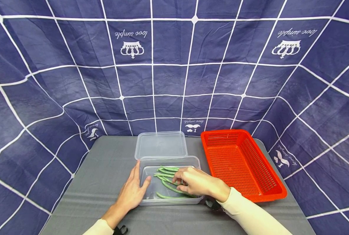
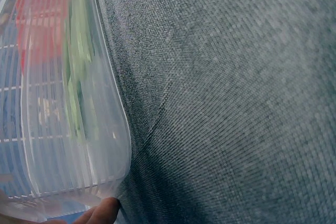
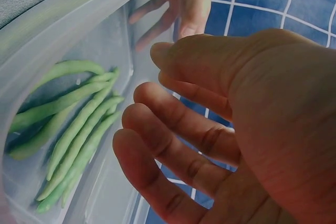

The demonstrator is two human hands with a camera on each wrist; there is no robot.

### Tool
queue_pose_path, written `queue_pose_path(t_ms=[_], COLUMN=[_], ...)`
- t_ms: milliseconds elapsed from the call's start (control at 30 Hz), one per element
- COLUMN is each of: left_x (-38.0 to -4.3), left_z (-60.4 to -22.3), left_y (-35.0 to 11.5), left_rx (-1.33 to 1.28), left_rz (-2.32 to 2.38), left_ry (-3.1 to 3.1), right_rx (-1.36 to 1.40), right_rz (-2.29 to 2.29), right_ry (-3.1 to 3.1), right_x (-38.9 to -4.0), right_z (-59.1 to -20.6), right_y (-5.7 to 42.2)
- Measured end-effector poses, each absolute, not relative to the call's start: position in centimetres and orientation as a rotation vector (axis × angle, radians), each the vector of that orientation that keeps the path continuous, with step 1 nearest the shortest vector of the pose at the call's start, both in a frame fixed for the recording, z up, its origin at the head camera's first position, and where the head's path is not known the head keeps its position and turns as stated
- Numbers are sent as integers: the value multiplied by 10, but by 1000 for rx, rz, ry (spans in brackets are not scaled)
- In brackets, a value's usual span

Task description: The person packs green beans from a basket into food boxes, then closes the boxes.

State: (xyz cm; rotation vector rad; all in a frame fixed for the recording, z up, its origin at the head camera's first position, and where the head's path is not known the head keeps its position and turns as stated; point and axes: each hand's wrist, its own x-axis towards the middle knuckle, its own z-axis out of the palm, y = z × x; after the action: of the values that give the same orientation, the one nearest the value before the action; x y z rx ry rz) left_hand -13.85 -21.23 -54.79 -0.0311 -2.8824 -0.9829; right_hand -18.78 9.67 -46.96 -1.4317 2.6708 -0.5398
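Note:
A clear plastic box (image 1: 170, 159) holds several green beans (image 1: 165, 175), most of them side by side and one along the near wall. Against the box's left side rests my left hand (image 1: 130, 192), its fingers straight along the outside and its thumb over the rim. In the left wrist view fingertips touch the corner of the box (image 2: 107, 135). My right hand (image 1: 199, 182) hovers over the right part of the box, above the beans. The right wrist view shows its fingers (image 3: 173, 150) loosely bent, nothing between them and the thumb, apart from the beans (image 3: 84, 129).
Behind the box lies its clear lid (image 1: 161, 145) on the grey table (image 1: 104, 163). A red plastic basket (image 1: 230, 163) stands to the right, close to my right forearm. Blue checked cloth (image 1: 171, 78) hangs at the back and both sides.

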Motion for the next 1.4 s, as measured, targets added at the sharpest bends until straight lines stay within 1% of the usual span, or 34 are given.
queue_pose_path(t_ms=[767, 1100, 1400], left_x=[-140, -139, -138], left_z=[-547, -547, -537], left_y=[-213, -214, -212], left_rx=[-52, -27, -16], left_rz=[-968, -982, -966], left_ry=[-2861, -2900, -2914], right_rx=[-1359, -1291, -1266], right_rz=[-555, -585, -646], right_ry=[2711, 2737, 2778], right_x=[-188, -196, -210], right_z=[-467, -465, -461], right_y=[101, 109, 116])
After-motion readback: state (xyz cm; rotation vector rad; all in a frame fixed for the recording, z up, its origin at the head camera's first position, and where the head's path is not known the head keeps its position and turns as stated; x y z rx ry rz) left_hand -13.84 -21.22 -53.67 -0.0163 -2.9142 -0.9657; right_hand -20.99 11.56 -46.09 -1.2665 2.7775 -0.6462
